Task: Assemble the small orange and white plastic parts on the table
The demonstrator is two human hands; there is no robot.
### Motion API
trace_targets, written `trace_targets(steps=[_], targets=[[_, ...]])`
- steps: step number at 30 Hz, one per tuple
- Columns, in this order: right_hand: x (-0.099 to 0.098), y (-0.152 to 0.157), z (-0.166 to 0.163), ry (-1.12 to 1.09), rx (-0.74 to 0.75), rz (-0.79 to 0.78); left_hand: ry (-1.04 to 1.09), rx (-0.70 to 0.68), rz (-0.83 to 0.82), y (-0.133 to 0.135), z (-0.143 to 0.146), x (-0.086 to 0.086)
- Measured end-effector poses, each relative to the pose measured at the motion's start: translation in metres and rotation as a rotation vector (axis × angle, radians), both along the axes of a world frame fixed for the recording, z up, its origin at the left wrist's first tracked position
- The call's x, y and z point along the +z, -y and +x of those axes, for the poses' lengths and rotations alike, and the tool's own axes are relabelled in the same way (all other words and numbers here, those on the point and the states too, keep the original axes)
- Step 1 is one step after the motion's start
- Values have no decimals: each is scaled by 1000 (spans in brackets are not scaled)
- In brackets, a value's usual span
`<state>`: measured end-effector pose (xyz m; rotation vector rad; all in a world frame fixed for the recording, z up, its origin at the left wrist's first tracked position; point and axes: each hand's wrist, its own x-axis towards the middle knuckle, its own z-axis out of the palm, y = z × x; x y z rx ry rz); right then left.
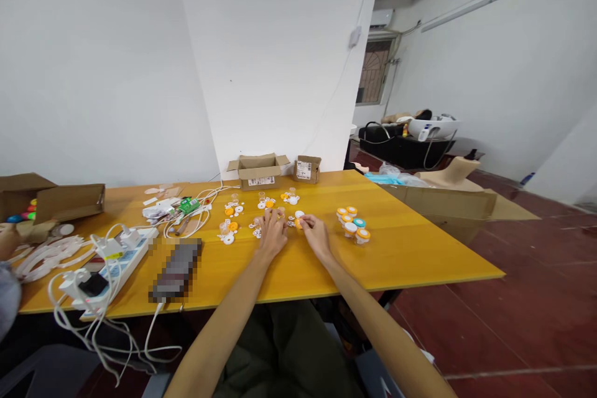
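Note:
My left hand point(273, 235) is low over the table, fingers bent down among small white pieces point(257, 232); what lies under the fingertips is hidden. Close by on its right, my right hand point(318, 237) has its fingertips closed at the edge of an orange lid point(298, 223). A white disc point(299, 214) is just behind that lid. Small clusters of parts lie left of and beyond my hands, among them a clear cup point(234, 198), an orange ring point(229, 212) and a white disc point(228, 239). Several lidded clear jars stand grouped on the right, one with a teal lid point(359, 222).
Two cardboard boxes, one open point(259, 169) and one smaller point(307, 169), stand against the wall. On the left are a phone point(177, 270), a power strip point(119, 270) with tangled white cables, and a box point(69, 202) of coloured balls. Another person's sleeve point(8, 298) shows at the left edge.

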<state>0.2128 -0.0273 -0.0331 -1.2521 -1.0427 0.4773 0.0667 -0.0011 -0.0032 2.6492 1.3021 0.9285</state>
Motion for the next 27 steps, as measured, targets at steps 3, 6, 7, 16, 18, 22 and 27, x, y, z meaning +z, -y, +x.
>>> trace_targets(steps=[3,6,7,16,18,22,27], targets=[[-1,0,-2,27,38,5,16,0,-13,1,0,1],[-3,-1,-3,37,67,-2,46,-5,-34,3,0,3],[-3,-1,-3,42,74,-8,59,-8,-41,4,1,4],[-3,2,0,-5,112,9,107,-208,-153,10,0,11],[-2,2,-1,-30,135,23,119,-239,-170,9,-1,10],[-1,2,-3,-55,200,22,183,-246,-179,5,-1,7],[3,5,-6,38,163,20,229,-272,-196,0,-1,3]])
